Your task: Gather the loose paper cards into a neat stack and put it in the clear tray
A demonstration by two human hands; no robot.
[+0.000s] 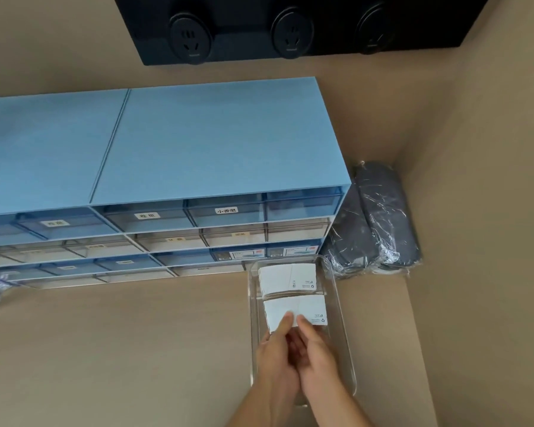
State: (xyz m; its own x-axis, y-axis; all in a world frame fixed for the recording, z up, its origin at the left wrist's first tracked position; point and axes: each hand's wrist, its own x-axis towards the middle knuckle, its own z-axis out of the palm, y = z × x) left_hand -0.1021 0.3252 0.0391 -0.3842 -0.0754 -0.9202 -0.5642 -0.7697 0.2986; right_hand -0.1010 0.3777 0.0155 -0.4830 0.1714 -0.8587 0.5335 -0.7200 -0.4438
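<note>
Both hands meet over clear tray [342,340]: left hand [276,355] and right hand [316,354] pinch near edge of a white card stack [302,308], thumbs on top, stack inside the tray's middle. Just beyond it, second card stack [287,280] sits at tray's far end. Past the tray, blue drawer cabinet [198,149] on tan desk [121,349]; plastic-wrapped grey bundle [373,223] in corner, black socket strip [290,26] on wall.
</note>
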